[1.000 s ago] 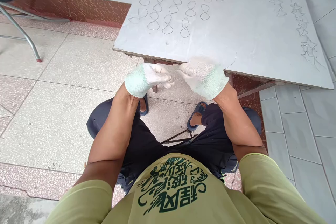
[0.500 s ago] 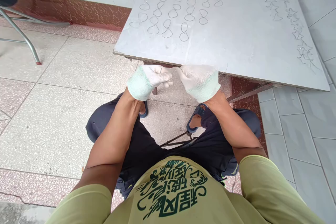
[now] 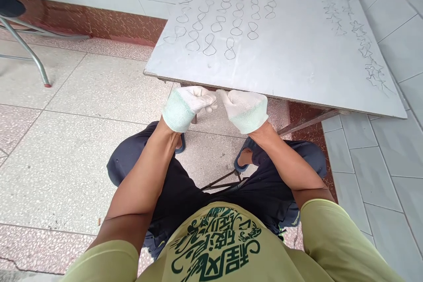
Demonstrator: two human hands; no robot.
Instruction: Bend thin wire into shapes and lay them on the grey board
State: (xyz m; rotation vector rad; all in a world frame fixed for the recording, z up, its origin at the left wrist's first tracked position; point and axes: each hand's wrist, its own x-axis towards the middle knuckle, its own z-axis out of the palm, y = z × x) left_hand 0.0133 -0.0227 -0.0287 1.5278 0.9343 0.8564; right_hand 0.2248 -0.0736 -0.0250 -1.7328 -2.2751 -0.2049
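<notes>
- Reference: from where I am standing, positions are being given relative to the board, left and right as seen by someone facing it from its near edge.
- Formed: wire eights are lying in files on the board's left half, apparently finished.
- Also formed: wire stars are lying in a band along the board's right side, some of them overlapping.
- Left hand: gloved, just off the board's near edge; fingers are curling inward, thumb and forefinger pinching, apparently on the wire.
- Right hand: gloved, at the same edge; fingertips are pressing together on the wire, just beside the left ones.
- Workpiece: the wire is projecting past the right hand at the board's near edge; its other part is too fine or hidden.
- Outstanding: no closed outline is showing, so I am judging this piece unfinished. Nothing is indicating a total; I cannot tell how many pieces are remaining.
</notes>
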